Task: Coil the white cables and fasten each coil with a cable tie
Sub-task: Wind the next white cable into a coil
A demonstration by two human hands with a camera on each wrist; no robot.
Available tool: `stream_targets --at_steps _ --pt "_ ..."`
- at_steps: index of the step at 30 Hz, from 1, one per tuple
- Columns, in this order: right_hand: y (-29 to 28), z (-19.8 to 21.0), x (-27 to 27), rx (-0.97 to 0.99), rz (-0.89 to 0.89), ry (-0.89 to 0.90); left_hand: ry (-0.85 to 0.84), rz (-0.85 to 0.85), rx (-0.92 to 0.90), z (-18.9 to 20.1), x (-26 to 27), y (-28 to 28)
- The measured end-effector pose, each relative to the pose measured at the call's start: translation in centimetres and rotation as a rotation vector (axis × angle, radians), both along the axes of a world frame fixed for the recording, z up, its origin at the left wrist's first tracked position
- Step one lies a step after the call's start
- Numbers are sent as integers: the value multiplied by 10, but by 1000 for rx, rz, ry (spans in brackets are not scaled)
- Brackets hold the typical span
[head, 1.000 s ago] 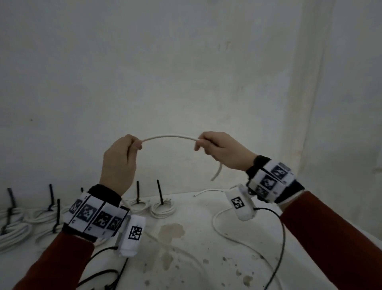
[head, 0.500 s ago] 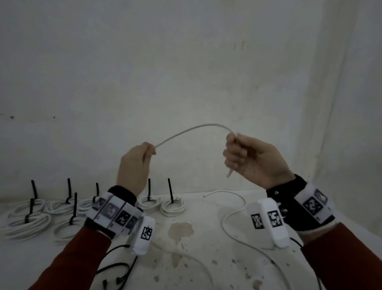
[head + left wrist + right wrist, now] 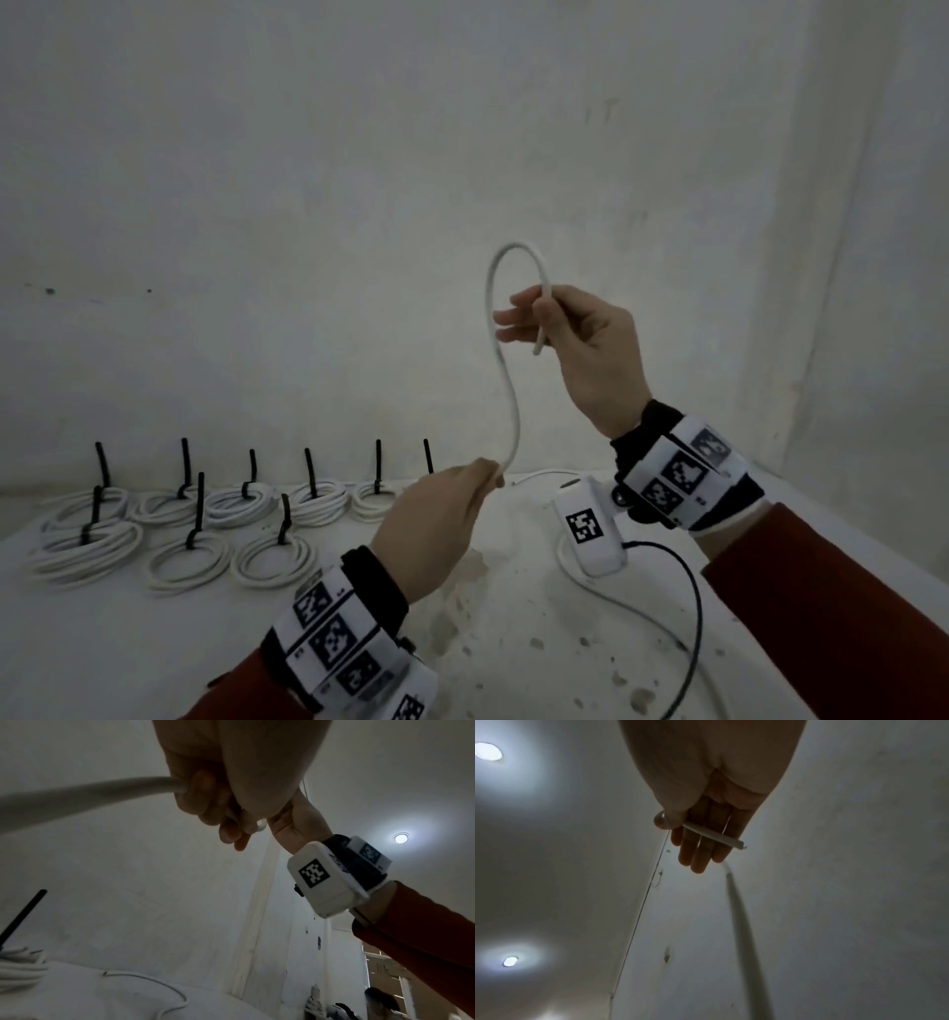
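Observation:
A loose white cable [image 3: 514, 411] runs through the air between my two hands. My left hand [image 3: 490, 475], low and just above the table, grips it in a fist; the left wrist view shows the cable [image 3: 90, 798] entering the curled fingers [image 3: 205, 805]. From there it rises, arches over and comes down into my right hand [image 3: 539, 321], held higher. The right thumb pinches the cable's cut end [image 3: 716, 837] against outstretched fingers [image 3: 698, 852]. The bend forms a narrow hoop above the right hand.
Several coiled white cables [image 3: 185, 560], each bound with an upright black cable tie [image 3: 197, 509], lie in rows on the white table [image 3: 128, 642] at the left. Another loose white cable [image 3: 611, 596] and a black camera cord [image 3: 690, 591] trail under my right wrist. A wall stands close behind.
My right hand rose and turned its palm towards me, while my left hand dropped lower and to the right. The cable went from a flat arc to a tall, narrow hoop.

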State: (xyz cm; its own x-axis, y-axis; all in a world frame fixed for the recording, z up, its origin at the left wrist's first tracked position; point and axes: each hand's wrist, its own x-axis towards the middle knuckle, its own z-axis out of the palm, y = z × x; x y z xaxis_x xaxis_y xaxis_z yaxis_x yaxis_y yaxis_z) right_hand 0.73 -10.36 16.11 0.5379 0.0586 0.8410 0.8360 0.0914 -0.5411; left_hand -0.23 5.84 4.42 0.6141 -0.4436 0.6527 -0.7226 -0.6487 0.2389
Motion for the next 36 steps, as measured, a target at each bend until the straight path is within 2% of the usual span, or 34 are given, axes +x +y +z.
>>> stream_targets --at_steps 4,9,13,15,18,20,24,27,29,31,34,36 --pt "2 -4 -15 11 45 106 16 83 -4 5 2 -1" --pt "2 -4 -8 -114 -94 -7 -14 122 108 7 12 -8" --pt "-3 -7 -2 -461 -270 -101 -31 138 206 10 8 -13" --pt "-9 -8 1 -729 -386 -142 -57 164 226 14 5 -13" --pt "-17 -7 2 -1273 -653 -268 -90 163 159 18 5 -7" --pt "-23 -4 -2 -1413 -708 -255 -135 134 58 19 9 -2" --pt "-34 -5 -10 -1456 -624 -58 -224 59 -114 22 18 1" --pt "-41 -8 -14 -1461 -581 -45 -314 62 -171 29 17 -1" --pt "-44 -8 -17 -1390 -543 4 -333 60 -206 34 15 -6" --pt "-49 -7 -18 -1223 -424 100 -335 35 -243 38 15 -12" --pt "-54 -6 -20 -874 -166 261 -337 -47 -350 48 17 -18" --pt "-56 -5 -23 -622 -10 370 -256 -142 -474 57 17 -22"
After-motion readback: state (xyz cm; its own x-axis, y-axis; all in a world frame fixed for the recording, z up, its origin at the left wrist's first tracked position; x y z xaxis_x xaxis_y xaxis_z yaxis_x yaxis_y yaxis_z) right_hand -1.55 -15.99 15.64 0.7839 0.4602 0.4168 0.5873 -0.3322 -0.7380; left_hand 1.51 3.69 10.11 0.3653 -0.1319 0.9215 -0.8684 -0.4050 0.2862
